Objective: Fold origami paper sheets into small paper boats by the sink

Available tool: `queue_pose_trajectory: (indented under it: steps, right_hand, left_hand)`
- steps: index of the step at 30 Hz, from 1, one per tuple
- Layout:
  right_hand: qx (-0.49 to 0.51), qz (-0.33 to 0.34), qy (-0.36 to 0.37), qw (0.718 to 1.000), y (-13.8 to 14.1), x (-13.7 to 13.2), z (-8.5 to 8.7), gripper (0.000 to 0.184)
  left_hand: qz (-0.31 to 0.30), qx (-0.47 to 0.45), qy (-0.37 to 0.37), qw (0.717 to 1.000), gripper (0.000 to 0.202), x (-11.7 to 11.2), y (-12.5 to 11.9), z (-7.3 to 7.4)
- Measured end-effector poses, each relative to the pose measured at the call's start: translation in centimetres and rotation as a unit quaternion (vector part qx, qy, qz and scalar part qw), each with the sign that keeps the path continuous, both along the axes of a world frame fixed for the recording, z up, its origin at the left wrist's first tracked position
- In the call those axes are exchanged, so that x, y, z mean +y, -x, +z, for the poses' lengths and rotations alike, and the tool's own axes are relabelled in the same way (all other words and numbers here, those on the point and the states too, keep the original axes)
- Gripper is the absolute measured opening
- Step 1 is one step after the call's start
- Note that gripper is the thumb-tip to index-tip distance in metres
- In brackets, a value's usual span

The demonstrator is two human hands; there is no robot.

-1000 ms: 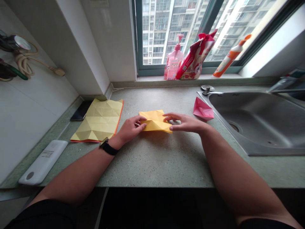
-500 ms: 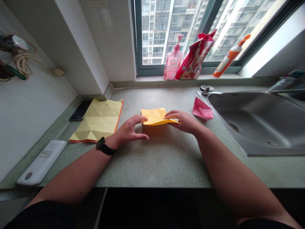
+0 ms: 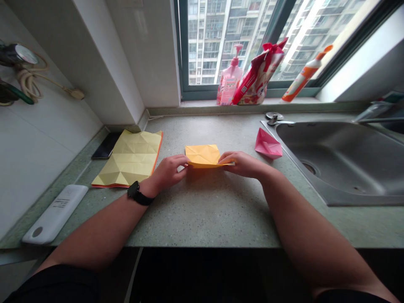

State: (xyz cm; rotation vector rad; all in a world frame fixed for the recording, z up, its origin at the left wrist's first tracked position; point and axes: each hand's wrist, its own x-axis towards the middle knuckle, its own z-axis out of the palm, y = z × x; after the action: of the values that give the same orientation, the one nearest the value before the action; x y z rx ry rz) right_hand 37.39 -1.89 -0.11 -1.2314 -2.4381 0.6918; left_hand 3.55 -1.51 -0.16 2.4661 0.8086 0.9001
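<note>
A folded sheet of orange-yellow paper point(image 3: 203, 155) is held between my two hands in the middle of the counter, with creases across its face and its near edge raised. At its left corner, my left hand point(image 3: 172, 169), a black watch on the wrist, pinches the paper between thumb and fingers. The near right corner is gripped by my right hand point(image 3: 239, 164), whose thumb is partly hidden under the fingers. To the right of that hand, close to the sink, sits a folded pink paper shape point(image 3: 268, 144).
Creased pale yellow sheets point(image 3: 131, 155) lie left, partly over a dark phone point(image 3: 106, 146). A white power bank-like device point(image 3: 56, 214) rests near the left front edge. A steel sink point(image 3: 347, 155) is at right. A pink pump bottle point(image 3: 229, 84) stands on the sill.
My left thumb and fingers have closed on the paper's left corner. The paper's near edge has straightened and tilted slightly, and my right hand has shifted a little nearer.
</note>
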Motion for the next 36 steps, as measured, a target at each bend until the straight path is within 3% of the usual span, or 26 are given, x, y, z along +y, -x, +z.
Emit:
queue_pose_trajectory:
  steps: [5, 9, 11, 13, 15, 18, 24, 29, 33, 36]
  right_hand:
    - [-0.02, -0.09, 0.044, 0.995, 0.4, -0.4, 0.8, 0.017]
    - [-0.03, -0.155, 0.026, 0.987, 1.3, -0.2, 0.4, 0.025]
    - [-0.022, -0.19, 0.009, 0.982, 1.8, 0.0, -0.2, 0.04]
    - [-0.007, -0.217, -0.012, 0.976, 2.3, 0.2, -0.9, 0.059]
    - [0.002, -0.233, -0.033, 0.972, 2.7, 0.3, -1.6, 0.073]
    - [0.002, -0.236, -0.053, 0.97, 3.2, 0.5, -2.3, 0.076]
    - [0.009, -0.231, -0.105, 0.967, 3.6, 0.8, -3.4, 0.068]
    - [0.01, -0.196, -0.193, 0.961, 4.0, 0.6, -3.7, 0.05]
    - [-0.018, -0.176, -0.202, 0.963, 5.2, -0.2, -3.2, 0.021]
    - [-0.03, -0.178, -0.186, 0.966, 6.0, -0.8, -2.9, 0.015]
  left_hand:
    - [0.097, -0.032, 0.076, 0.992, 0.016, -0.1, -0.3, -0.4]
    - [0.138, -0.049, 0.081, 0.986, 0.076, 0.4, -0.5, -1.7]
    - [0.158, -0.03, 0.008, 0.987, 0.082, 0.8, -0.4, -2.0]
    - [0.162, -0.013, -0.094, 0.982, 0.072, 1.1, -0.4, -1.9]
    - [0.129, 0.012, -0.161, 0.978, 0.051, 1.3, -0.5, -1.6]
    - [0.047, 0.066, -0.177, 0.981, 0.026, 1.3, -1.0, -1.6]
    - [-0.012, 0.122, -0.126, 0.984, 0.029, 1.5, -1.6, -3.1]
    - [-0.038, 0.141, -0.093, 0.985, 0.027, 1.5, -1.8, -2.8]
    - [-0.016, 0.181, -0.081, 0.98, 0.026, 0.8, -2.2, -2.0]
    - [0.025, 0.215, -0.083, 0.973, 0.022, 0.1, -2.6, -1.6]
